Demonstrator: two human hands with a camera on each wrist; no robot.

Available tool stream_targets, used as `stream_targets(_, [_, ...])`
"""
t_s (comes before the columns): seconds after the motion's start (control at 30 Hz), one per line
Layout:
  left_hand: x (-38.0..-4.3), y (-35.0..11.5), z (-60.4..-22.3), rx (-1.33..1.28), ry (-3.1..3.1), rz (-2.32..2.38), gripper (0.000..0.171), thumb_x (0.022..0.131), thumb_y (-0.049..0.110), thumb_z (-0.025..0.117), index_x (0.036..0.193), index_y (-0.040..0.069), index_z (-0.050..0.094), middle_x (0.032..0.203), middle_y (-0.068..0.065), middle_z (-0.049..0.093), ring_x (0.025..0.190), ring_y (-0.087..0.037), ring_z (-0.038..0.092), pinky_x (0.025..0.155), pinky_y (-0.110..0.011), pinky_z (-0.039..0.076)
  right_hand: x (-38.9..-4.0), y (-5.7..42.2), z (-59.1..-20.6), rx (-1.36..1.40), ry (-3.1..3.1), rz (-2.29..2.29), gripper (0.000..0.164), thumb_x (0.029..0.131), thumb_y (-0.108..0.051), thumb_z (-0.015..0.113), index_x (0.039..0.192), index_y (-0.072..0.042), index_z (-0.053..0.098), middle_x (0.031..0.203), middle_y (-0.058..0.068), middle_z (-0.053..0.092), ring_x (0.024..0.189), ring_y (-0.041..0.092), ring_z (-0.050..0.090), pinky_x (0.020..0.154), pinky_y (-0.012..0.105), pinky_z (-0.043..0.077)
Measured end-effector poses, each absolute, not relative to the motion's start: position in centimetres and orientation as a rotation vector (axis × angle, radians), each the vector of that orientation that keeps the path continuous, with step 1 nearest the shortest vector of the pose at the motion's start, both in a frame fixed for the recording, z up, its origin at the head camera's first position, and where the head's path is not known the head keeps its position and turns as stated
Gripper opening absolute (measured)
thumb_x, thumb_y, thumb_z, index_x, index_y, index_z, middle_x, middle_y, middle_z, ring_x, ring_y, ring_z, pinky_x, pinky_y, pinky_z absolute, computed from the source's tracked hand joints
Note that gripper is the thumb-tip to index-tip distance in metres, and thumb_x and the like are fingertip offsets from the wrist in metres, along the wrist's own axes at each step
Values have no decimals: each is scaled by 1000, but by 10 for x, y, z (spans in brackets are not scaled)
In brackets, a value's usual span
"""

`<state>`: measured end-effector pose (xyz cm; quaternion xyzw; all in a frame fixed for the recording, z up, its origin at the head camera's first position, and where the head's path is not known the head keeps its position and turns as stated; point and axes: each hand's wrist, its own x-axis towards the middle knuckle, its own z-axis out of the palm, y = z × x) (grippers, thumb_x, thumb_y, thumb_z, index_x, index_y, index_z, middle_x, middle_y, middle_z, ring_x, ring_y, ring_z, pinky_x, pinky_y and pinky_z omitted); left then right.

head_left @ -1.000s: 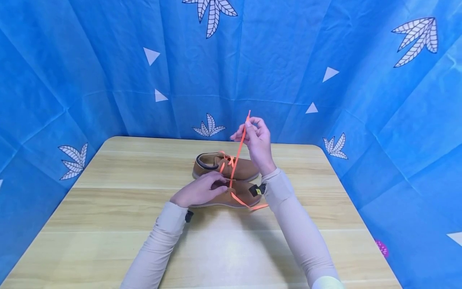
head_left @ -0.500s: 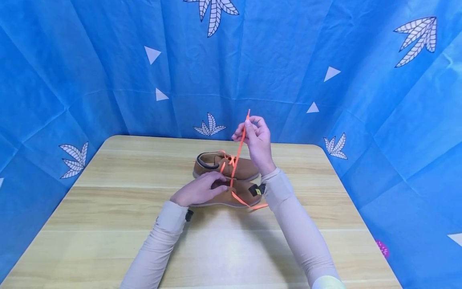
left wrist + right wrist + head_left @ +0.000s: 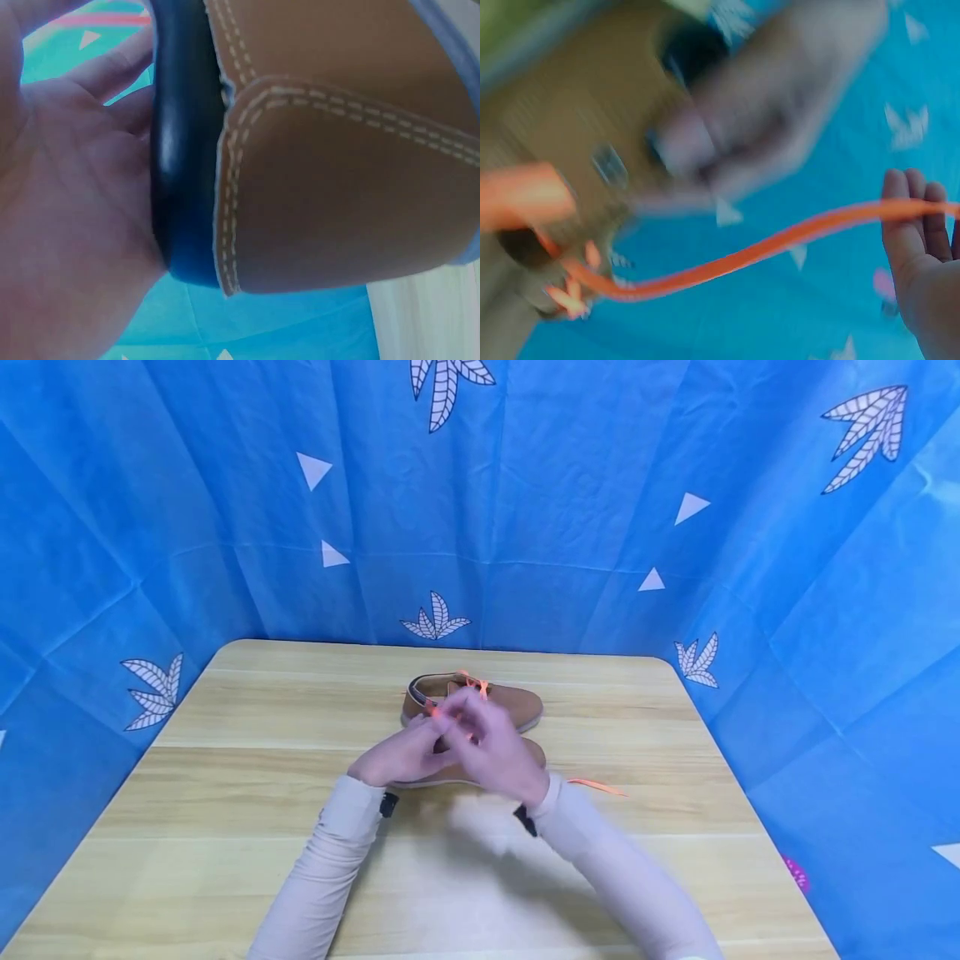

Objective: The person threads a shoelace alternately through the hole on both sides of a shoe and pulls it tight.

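Observation:
Two brown shoes with orange laces stand side by side; the near shoe [image 3: 536,752] is largely covered by my hands, and the far shoe [image 3: 517,702] shows behind it. My left hand [image 3: 397,756] grips the near shoe around its opening; in the left wrist view the palm lies against the dark padded collar [image 3: 184,150]. My right hand [image 3: 491,752] holds an orange shoelace [image 3: 727,262], which runs from the near shoe across its fingers in the right wrist view. In the head view its fingertips are close to my left hand. The left hand is blurred in the right wrist view.
The lace's other loose end [image 3: 596,787] lies to the right of the near shoe. The shoes stand on a light wooden table [image 3: 262,877]. A blue patterned curtain [image 3: 570,485] surrounds the table's back and sides.
My right hand has come down and to the left, bringing the raised lace from above the shoes to near my left hand. The loose lace end has shifted right. My left hand barely moves.

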<state>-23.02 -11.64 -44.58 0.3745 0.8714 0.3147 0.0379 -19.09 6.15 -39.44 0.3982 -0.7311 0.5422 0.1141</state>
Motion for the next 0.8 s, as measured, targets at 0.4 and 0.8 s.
stream_targets(0.4, [-230, -117, -440, 956, 2755, 814, 37, 99, 31, 68, 128, 6, 67, 130, -9, 71, 132, -32, 60, 120, -65, 28, -129, 56, -468, 1645, -2152, 457, 8, 94, -18, 72, 98, -19, 65, 100, -8, 58, 93, 9, 55, 86, 18, 46])
stream_targets(0.8, [-232, -116, -442, 964, 2757, 803, 36, 98, 29, 68, 127, 7, 68, 126, -8, 72, 127, -31, 63, 117, -58, 34, -131, 59, -457, 1529, -2175, 775, 9, 105, -16, 58, 109, -11, 64, 100, -4, 70, 91, 7, 66, 92, 15, 52])
